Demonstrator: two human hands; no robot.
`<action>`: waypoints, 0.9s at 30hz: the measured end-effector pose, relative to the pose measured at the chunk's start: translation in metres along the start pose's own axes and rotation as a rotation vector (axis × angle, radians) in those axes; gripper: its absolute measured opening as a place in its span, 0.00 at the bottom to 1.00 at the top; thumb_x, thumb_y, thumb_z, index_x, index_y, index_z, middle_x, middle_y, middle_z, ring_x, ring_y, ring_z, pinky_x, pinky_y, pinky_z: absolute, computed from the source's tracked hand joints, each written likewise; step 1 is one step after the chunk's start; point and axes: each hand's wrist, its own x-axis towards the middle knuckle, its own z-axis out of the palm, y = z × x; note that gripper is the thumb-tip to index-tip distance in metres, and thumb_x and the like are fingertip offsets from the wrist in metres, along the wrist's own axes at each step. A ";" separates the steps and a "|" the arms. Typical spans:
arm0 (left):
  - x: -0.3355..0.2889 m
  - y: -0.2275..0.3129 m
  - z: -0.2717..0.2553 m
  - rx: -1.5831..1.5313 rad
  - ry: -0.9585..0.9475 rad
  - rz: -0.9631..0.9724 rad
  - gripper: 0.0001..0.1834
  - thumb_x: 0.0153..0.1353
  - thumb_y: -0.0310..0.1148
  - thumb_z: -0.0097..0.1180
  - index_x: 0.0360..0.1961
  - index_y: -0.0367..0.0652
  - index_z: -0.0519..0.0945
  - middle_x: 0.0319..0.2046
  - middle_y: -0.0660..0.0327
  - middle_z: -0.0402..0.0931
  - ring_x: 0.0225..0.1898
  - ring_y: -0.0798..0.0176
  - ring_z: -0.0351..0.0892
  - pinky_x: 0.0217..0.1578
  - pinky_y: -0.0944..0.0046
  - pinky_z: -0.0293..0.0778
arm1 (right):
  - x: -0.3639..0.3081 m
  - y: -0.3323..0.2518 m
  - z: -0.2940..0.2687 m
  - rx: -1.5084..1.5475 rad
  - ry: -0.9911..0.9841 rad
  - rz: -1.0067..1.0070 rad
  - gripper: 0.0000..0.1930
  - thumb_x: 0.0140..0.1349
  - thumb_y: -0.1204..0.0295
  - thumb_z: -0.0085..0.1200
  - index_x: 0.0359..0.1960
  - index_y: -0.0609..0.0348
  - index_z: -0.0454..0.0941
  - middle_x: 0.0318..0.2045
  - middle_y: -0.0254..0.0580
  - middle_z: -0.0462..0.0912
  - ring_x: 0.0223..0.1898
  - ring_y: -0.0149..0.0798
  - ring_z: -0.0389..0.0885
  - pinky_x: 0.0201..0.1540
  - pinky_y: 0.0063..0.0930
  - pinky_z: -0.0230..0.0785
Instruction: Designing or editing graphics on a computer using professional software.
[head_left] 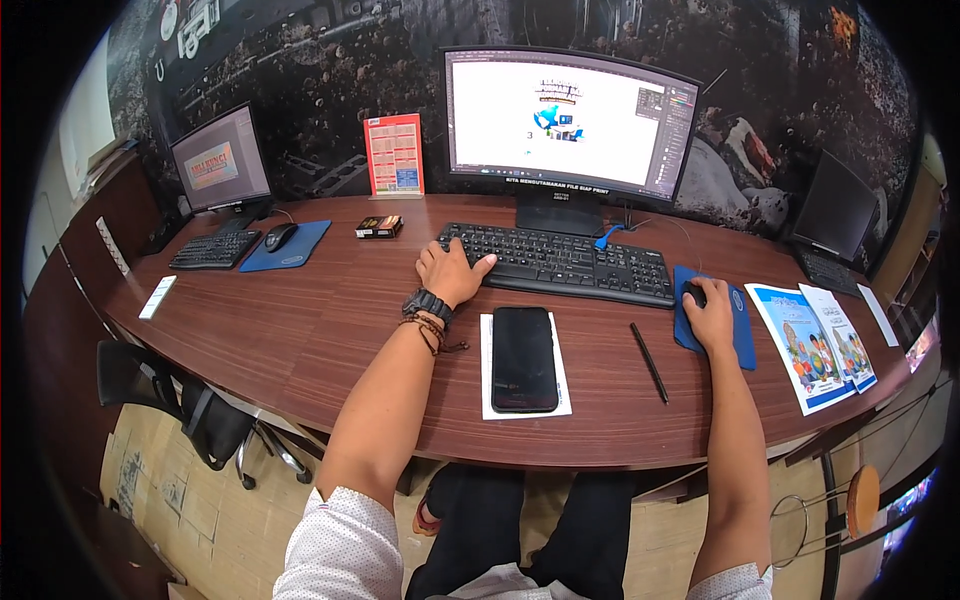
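Observation:
My left hand (pixel 455 275) rests on the left end of a black keyboard (pixel 570 262), fingers spread over its keys and thumb stretched to the right. A dark watch (pixel 427 306) and beaded bracelets circle that wrist. Over to the right, my right hand (pixel 712 318) is curled round a black computer mouse (pixel 694 292), which it largely hides, on a blue mouse pad (pixel 742 340). Behind the keyboard a wide curved monitor (pixel 490 110) displays a design program with a blue illustration on a white page. Between my forearms lies a dark-screened smartphone (pixel 524 360) on white paper (pixel 563 402).
A black pen (pixel 648 363) lies left of the mouse pad. Printed booklets (pixel 808 350) sit at the right. A small box (pixel 380 227) and a red calendar (pixel 395 155) stand behind my left hand. Other monitors (pixel 222 160) occupy both desk ends. A black chair (pixel 210 415) is at the left.

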 end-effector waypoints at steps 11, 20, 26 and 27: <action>-0.001 0.003 -0.003 0.008 0.000 0.003 0.48 0.61 0.66 0.53 0.67 0.34 0.65 0.62 0.33 0.59 0.66 0.33 0.54 0.67 0.41 0.48 | 0.001 0.003 0.002 -0.005 0.007 -0.020 0.17 0.57 0.66 0.60 0.48 0.55 0.80 0.51 0.48 0.75 0.54 0.53 0.76 0.56 0.42 0.69; -0.001 0.003 -0.004 -0.001 -0.013 -0.007 0.48 0.60 0.66 0.54 0.66 0.33 0.66 0.61 0.33 0.60 0.66 0.33 0.54 0.67 0.41 0.48 | 0.001 0.001 0.000 -0.027 -0.005 -0.023 0.18 0.57 0.65 0.59 0.49 0.55 0.81 0.51 0.50 0.75 0.54 0.53 0.76 0.57 0.42 0.68; -0.001 0.003 -0.006 -0.010 -0.032 -0.007 0.48 0.60 0.66 0.54 0.65 0.32 0.66 0.61 0.33 0.60 0.66 0.33 0.55 0.66 0.41 0.48 | 0.001 0.002 0.001 -0.031 -0.013 -0.019 0.18 0.58 0.65 0.59 0.49 0.56 0.81 0.52 0.49 0.75 0.54 0.54 0.76 0.57 0.42 0.68; -0.001 0.003 -0.006 -0.009 -0.034 -0.008 0.48 0.60 0.67 0.54 0.65 0.32 0.67 0.61 0.33 0.60 0.65 0.33 0.55 0.66 0.41 0.48 | 0.001 0.002 0.000 -0.035 -0.009 -0.019 0.18 0.58 0.65 0.59 0.49 0.56 0.81 0.52 0.49 0.75 0.54 0.53 0.76 0.57 0.42 0.68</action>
